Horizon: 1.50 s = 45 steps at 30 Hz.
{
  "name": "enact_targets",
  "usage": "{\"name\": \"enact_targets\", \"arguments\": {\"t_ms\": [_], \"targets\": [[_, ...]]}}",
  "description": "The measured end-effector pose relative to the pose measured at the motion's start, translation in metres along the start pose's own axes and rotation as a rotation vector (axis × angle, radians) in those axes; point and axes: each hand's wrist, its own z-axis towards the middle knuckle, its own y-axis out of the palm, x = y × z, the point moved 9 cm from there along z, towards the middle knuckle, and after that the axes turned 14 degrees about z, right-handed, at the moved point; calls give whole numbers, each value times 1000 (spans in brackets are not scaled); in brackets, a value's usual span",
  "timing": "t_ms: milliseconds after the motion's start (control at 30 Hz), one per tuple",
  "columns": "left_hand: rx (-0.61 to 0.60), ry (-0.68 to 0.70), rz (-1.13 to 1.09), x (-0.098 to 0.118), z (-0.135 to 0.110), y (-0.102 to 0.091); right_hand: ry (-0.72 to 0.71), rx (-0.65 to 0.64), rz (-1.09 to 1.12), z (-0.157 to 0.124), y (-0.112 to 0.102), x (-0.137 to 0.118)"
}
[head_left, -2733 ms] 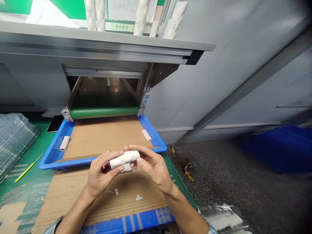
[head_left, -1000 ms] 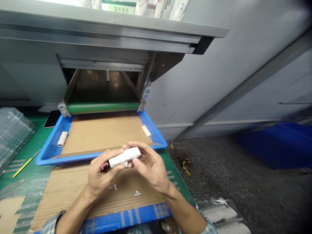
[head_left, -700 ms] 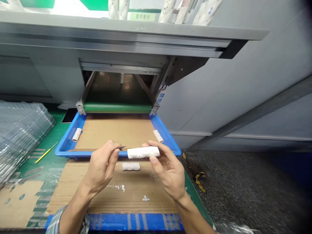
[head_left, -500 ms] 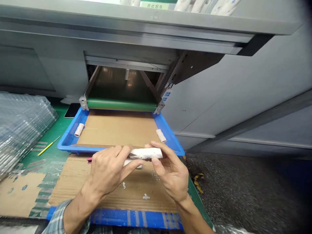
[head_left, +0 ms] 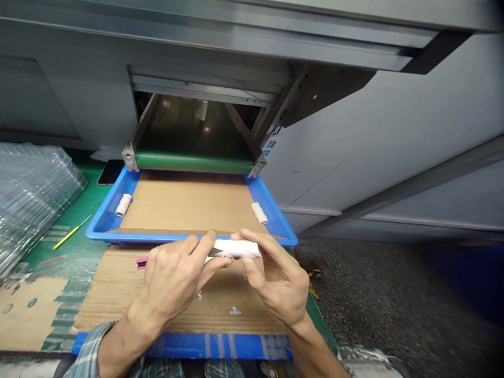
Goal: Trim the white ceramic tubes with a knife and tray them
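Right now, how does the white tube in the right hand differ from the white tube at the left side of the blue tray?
The held tube lies nearly level across the view; the tray tube lies steeply slanted. The right hand grips the held tube; no hand touches the tray tube. Both are white.

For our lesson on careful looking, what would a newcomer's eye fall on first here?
In the lower middle, the right hand grips a white tube, the left hand close at its other end. Beyond them, a blue tray sits below the end of a green belt. At the left edge, a stack of clear plastic catches the light.
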Motion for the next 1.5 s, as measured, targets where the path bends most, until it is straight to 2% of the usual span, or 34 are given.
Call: {"name": "enact_targets", "arguments": {"t_ms": [167, 533, 900, 1033, 1167, 1267, 1367, 1500], "targets": [[-74, -16, 41, -1, -1, 4, -19, -14, 12, 0, 1, -1], [-16, 19, 105, 2, 0, -1, -7, -11, 32, 2, 1, -2], [-21, 32, 88, 1, -2, 1, 26, -12, 25, -1, 1, 2], [-14, -25, -143, -7, -4, 7, 70, 17, 89, -2, -1, 8], [-66, -211, -599, -20, -6, 22, 83, 14, 198, 0, 0, 11], [-100, -333, -794, -23, -6, 30, 72, -13, 222, 4, 3, 11], [-57, -378, -868, -26, -4, 23, 47, -49, 169, 12, 7, 3], [49, -357, -889, -36, -1, -3, -7, -145, 128, 31, 16, -19]]}}
